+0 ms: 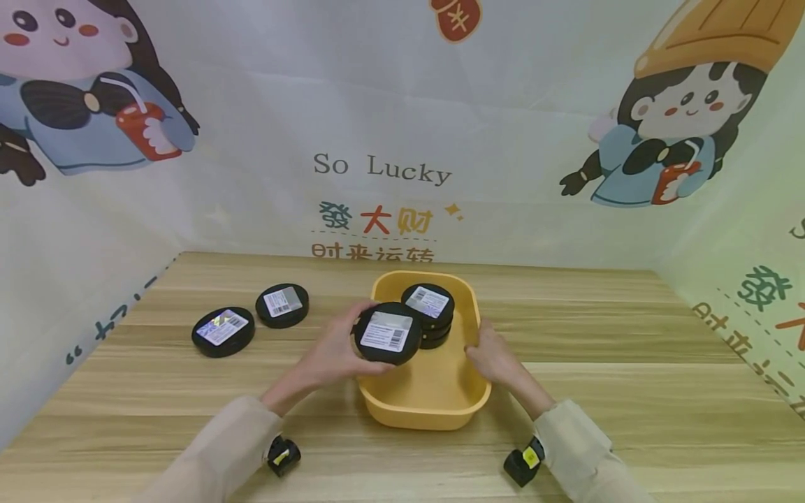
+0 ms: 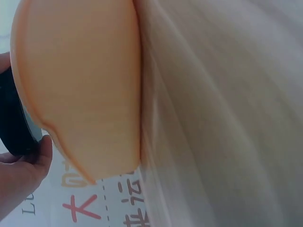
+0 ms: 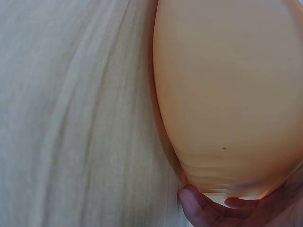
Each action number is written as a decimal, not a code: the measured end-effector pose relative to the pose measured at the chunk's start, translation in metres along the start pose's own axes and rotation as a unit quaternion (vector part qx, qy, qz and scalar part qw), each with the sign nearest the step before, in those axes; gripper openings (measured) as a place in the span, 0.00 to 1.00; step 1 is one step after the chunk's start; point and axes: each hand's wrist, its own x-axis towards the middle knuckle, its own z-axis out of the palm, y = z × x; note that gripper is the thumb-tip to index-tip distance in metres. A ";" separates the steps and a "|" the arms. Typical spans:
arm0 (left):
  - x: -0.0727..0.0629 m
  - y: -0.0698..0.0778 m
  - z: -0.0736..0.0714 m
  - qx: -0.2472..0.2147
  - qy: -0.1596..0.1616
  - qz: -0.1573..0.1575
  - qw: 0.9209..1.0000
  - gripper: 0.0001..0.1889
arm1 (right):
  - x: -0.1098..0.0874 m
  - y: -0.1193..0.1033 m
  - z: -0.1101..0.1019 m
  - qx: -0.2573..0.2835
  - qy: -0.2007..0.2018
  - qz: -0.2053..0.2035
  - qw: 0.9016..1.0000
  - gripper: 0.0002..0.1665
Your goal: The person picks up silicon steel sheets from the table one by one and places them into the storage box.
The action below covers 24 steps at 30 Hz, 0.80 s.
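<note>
The left hand (image 1: 336, 355) pinches a black disc (image 1: 388, 334) between thumb and fingers, spread about as wide as the disc, over the left rim of the yellow bin (image 1: 420, 417); the fingers' far ends are hidden behind the disc. In the left wrist view, the frame edge cuts off this disc. The right hand (image 1: 493, 355) grips the bin's right wall, thumb at the rim and fingers outside; the right wrist view shows those fingers dark and partly cropped.

Inside the bin's far part stands a stack of black discs (image 1: 428, 305), partly covered by the held disc; its exact count cannot be told. Left of the bin, on the wooden table (image 1: 604, 335), lie a labelled disc (image 1: 282, 305) and, farther from the bin, another labelled disc (image 1: 223, 332), possibly doubled. The labels' small print is unreadable.
</note>
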 end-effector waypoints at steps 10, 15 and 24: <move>0.009 0.010 0.016 0.013 -0.022 0.038 0.999 0.46 | 0.000 0.001 0.000 0.001 0.002 0.002 1.000 0.23; 0.012 0.012 0.024 0.042 -0.035 0.050 0.997 0.45 | 0.000 0.000 0.000 -0.006 0.005 0.001 1.000 0.23; 0.018 0.017 0.031 0.107 -0.063 0.069 0.990 0.44 | 0.000 -0.001 0.000 -0.004 0.001 0.006 1.000 0.24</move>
